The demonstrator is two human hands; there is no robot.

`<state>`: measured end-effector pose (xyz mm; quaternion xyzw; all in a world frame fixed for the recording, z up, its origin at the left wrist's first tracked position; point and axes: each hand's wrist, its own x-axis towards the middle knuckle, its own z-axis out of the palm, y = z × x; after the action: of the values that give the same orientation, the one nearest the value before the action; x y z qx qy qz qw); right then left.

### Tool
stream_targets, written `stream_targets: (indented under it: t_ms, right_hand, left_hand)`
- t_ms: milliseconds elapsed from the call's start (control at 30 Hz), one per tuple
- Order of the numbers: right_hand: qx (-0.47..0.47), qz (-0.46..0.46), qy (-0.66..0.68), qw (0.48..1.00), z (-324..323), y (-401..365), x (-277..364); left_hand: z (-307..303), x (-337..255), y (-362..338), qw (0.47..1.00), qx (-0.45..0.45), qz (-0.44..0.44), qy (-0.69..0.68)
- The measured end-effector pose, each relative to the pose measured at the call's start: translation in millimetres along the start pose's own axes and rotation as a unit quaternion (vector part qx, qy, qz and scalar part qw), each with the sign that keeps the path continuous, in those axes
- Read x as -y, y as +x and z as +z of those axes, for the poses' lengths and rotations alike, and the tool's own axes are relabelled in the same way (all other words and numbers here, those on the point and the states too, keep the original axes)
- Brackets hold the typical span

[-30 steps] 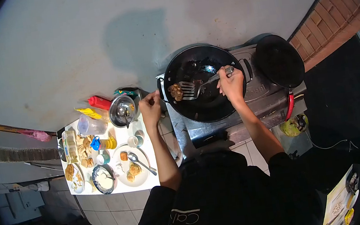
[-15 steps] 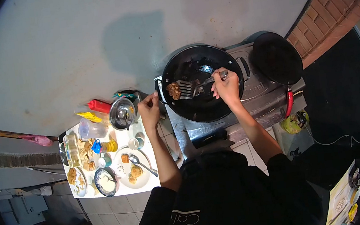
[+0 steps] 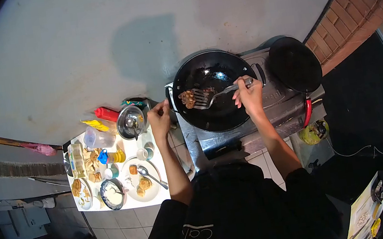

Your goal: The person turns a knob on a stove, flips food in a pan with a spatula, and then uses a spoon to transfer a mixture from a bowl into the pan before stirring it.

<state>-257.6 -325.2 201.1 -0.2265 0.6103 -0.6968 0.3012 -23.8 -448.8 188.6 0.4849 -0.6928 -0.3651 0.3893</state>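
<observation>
Your right hand (image 3: 249, 96), at the centre right of the frame, is clenched around the handle of a slotted spatula (image 3: 232, 87), its slotted end against browned, broken-up food (image 3: 187, 99) in a wide black pan (image 3: 220, 115) on the stove (image 3: 273, 96). Your left hand (image 3: 159, 119) has thumb and fingers pinched on the pan's left handle (image 3: 170, 98); how firmly cannot be told.

The food, gathered near the pan's left edge, appears well browned, with smaller bits by the spatula; none is seen lifted clear of the pan. Whether it is cooked through cannot be told. It lies left of your right hand, at the spatula's far end, and just across the rim from your left fingertips, touching neither hand.

On the white worktop (image 3: 156, 148) at lower left sit a plate (image 3: 154, 192) of golden pieces and a bowl of white food (image 3: 113, 195). A second black pan (image 3: 293, 65) rests at upper right.
</observation>
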Motion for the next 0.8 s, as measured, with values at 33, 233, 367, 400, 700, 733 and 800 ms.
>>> stream_targets:
  t_ms: [33, 233, 367, 400, 700, 733, 800]
  right_hand:
    - [-0.005, -0.005, -0.01, 1.0, -1, -2, 3]
    - [-0.006, -0.07, -0.124, 0.99, -8, -21, 18]
    - [0.001, -0.082, -0.179, 0.98, -5, -46, 16]
    - [0.013, -0.094, -0.192, 0.977, -4, -51, 13]
    - [0.053, -0.16, -0.197, 0.966, 11, -53, 5]
    - [0.053, -0.16, -0.197, 0.966, 12, -52, 4]
    - [0.063, -0.221, -0.227, 0.946, 15, -51, 2]
  left_hand:
    - [0, -1, 0, 1.0, 0.003, -0.008, -0.003]
    - [0, 2, 1, 1.0, 0.001, -0.004, -0.002]
    - [0, 1, 0, 1.0, 0.007, -0.022, -0.006]
    - [0, 2, 1, 1.0, 0.007, -0.018, -0.009]
    - [2, 7, 1, 1.0, 0.002, 0.002, -0.013]
    - [2, 5, 0, 1.0, -0.003, 0.004, -0.014]
    - [2, 3, 0, 1.0, 0.003, -0.001, -0.014]
